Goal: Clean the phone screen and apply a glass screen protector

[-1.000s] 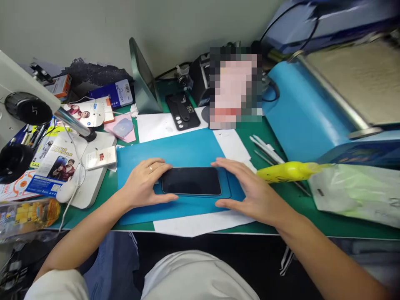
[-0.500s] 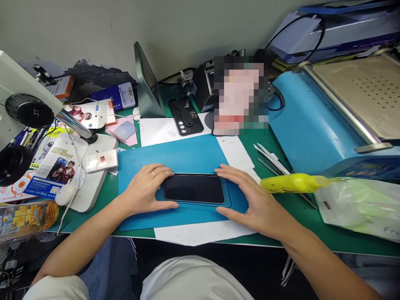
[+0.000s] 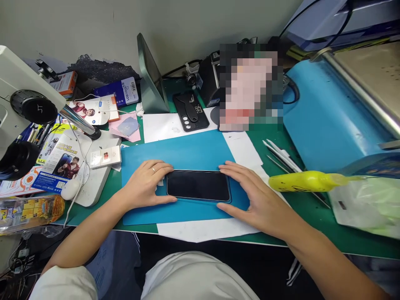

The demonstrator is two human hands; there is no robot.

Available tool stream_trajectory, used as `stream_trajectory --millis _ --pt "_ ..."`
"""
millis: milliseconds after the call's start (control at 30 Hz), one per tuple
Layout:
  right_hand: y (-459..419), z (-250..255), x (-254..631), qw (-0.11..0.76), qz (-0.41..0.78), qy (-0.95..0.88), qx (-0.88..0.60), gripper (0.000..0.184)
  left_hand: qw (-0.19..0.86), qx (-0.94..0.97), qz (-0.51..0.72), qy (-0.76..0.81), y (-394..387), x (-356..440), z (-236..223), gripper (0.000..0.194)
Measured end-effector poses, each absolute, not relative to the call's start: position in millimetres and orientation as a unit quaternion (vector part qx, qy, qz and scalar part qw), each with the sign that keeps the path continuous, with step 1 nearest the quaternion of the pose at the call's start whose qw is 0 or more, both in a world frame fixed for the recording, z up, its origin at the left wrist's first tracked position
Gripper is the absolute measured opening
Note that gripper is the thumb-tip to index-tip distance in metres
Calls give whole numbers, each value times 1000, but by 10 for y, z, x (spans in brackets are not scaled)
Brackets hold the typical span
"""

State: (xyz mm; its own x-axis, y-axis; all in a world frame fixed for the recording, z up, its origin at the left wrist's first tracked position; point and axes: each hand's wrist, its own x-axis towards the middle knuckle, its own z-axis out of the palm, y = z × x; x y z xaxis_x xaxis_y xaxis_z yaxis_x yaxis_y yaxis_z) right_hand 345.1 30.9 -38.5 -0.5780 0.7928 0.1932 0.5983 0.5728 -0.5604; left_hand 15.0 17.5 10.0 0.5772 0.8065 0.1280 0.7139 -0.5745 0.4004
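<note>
A phone (image 3: 198, 185) with a dark screen lies lengthwise over the blue mat (image 3: 200, 148). A thin dark outline shows along its lower right edge; what makes it I cannot tell. My left hand (image 3: 148, 183), with a ring on one finger, holds the phone's left end, fingertips at the far edge and thumb at the near edge. My right hand (image 3: 253, 193) spans the right end the same way, fingers at the far edge and thumb by the near one. The palms stay off the screen.
A black phone case (image 3: 190, 111) and a tilted tablet-like stand (image 3: 152, 77) are behind the mat. Rightward lie tweezers (image 3: 278, 156), a yellow bottle (image 3: 301, 182) and a blue machine (image 3: 337, 121). A white microscope (image 3: 31, 91) stands left, near a clear bottle (image 3: 31, 212).
The view has shifted slightly, so the bench appears farther right. The phone's right end now nearly meets the dark outline, where a wider gap showed before. Both hands keep their places around it.
</note>
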Motion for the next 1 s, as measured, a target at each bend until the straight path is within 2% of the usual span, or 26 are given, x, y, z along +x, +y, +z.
stream_trajectory --millis 1000 --pt "276 -372 3442 205 166 -874 -409 69 160 875 149 433 161 187 18 69"
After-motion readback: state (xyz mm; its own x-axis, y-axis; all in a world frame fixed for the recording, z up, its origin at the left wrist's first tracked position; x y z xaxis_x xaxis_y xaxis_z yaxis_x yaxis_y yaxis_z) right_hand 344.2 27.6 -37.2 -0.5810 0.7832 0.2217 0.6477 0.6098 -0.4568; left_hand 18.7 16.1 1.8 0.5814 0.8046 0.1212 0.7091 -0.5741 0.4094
